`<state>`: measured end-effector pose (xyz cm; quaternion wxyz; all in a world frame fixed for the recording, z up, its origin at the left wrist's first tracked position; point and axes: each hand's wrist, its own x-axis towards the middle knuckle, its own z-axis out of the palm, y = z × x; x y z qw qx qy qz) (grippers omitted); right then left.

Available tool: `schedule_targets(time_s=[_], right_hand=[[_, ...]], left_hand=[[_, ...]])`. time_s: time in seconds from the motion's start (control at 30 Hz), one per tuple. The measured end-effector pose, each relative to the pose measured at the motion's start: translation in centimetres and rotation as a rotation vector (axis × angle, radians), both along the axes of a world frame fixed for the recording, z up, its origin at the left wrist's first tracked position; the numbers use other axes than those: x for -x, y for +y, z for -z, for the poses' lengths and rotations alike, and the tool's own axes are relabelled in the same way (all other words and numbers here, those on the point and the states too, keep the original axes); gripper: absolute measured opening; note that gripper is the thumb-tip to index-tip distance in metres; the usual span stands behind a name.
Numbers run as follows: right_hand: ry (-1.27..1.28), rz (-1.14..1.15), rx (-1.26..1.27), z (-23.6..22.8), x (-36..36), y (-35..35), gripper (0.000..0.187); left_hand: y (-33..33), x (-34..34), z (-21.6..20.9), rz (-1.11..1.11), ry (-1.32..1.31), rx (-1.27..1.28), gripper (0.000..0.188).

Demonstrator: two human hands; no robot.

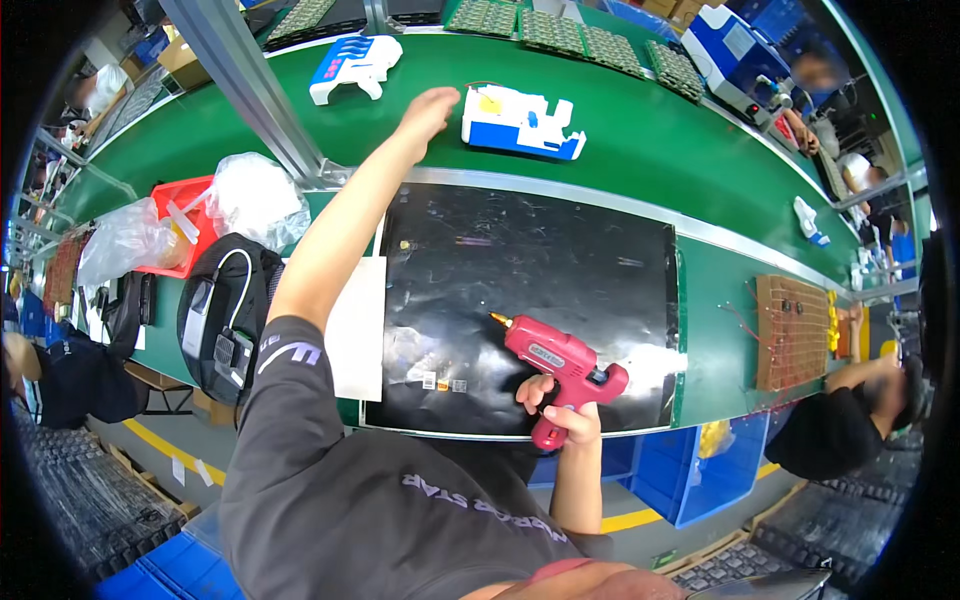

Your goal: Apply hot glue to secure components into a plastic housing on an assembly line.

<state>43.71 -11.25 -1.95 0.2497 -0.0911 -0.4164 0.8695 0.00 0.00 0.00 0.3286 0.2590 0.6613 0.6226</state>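
Seen from above, a person in a dark grey shirt works at a bench beside a green conveyor belt (640, 130). The right hand (565, 412) is clamped around the grip of a red glue gun (560, 362), held just above a black work mat (530, 270), with its brass nozzle pointing up and to the left. The left arm stretches far forward across the mat, and the left hand (428, 108) hovers over the belt with fingers loosely together, holding nothing, just beside a white and blue plastic housing (522, 122) that lies on the belt. A second white and blue housing (355, 66) sits further left on the belt. Left of the mat are a white sheet (358, 330), a black bag (225, 315) and a red bin (185, 225) with clear plastic bags. A brown perforated board (792, 332) lies to the right.
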Motion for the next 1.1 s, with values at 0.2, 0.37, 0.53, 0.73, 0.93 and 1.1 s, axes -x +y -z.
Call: schedule_targets(time_s=[0.2, 0.37, 0.53, 0.73, 0.93, 1.1], right_hand=[[-0.055, 0.044, -0.012, -0.2, 0.0, 0.0, 0.034], [-0.056, 0.035, -0.026, -0.1, 0.2, -0.1, 0.033], [-0.081, 0.055, -0.014, -0.1, -0.1, -0.2, 0.034], [-0.087, 0.050, -0.039, -0.5, 0.0, -0.5, 0.031], [-0.063, 0.067, -0.003, -0.5, 0.2, -1.2, 0.035], [-0.045, 0.027, 0.016, -1.5, 0.9, -1.9, 0.036]], left_hand=[[-2.1, -0.8, 3.0, 0.123, 0.650, -0.087, 0.048], [-2.5, -0.3, 2.7, 0.018, 0.668, -0.040, 0.047], [-3.9, -1.5, 2.1, -0.038, 0.711, 0.001, 0.061], [-9.7, -5.6, 0.8, -0.115, 0.429, -0.012, 0.063], [-19.4, -12.2, -2.2, 0.175, -0.102, -0.049, 0.044], [-25.2, -17.5, -1.9, 0.290, -0.193, -0.119, 0.038]])
